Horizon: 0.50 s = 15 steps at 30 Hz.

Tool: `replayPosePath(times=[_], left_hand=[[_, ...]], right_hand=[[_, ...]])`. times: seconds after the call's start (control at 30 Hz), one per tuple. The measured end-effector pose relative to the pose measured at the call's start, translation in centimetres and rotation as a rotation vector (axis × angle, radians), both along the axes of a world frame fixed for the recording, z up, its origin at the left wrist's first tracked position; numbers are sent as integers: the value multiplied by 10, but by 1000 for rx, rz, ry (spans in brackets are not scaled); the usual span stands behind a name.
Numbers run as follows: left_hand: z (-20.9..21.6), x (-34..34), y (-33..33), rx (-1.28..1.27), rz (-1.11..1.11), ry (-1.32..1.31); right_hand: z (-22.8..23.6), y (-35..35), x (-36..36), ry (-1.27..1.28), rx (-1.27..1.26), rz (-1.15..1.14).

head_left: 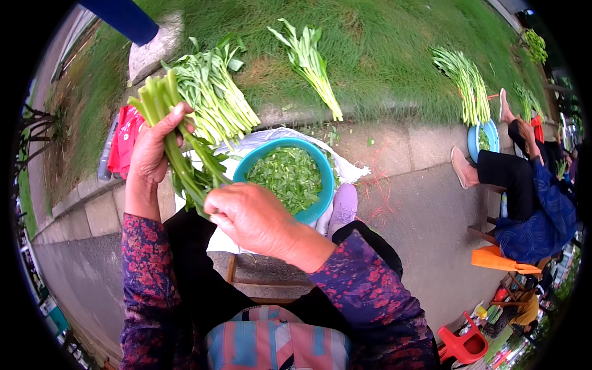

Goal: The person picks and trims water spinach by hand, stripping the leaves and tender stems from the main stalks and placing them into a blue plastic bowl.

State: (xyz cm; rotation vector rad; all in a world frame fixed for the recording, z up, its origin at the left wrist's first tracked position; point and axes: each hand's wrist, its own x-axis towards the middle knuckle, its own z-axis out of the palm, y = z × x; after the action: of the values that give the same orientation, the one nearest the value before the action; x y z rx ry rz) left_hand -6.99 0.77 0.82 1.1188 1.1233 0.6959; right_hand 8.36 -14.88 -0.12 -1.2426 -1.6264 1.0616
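The fingers of my left hand (pixel 148 151) wrap a bunch (pixel 161 102) of thick, smooth green stalks, tilted left of the round turquoise basin (pixel 328 182); those of my right hand (pixel 259 216) pinch its leafy end. Flat leaf pieces (pixel 283 176) heap inside the basin; creased white sheeting (pixel 224 242) lies beneath.

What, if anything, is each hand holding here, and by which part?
The left hand grips a bunch of long, pale-green leafy stalks around its thick stems; the right hand is closed at its leafy end.
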Motion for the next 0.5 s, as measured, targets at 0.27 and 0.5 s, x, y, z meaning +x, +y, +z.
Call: replayPosePath(times=[0.27, 0.5], left_hand=[[8, 14, -3, -30, -72, 18], [3, 21, -6, -49, -143, 50]], right_hand=[[-9, 25, 51, -26, 62, -464], [3, 37, 43, 33, -74, -486]])
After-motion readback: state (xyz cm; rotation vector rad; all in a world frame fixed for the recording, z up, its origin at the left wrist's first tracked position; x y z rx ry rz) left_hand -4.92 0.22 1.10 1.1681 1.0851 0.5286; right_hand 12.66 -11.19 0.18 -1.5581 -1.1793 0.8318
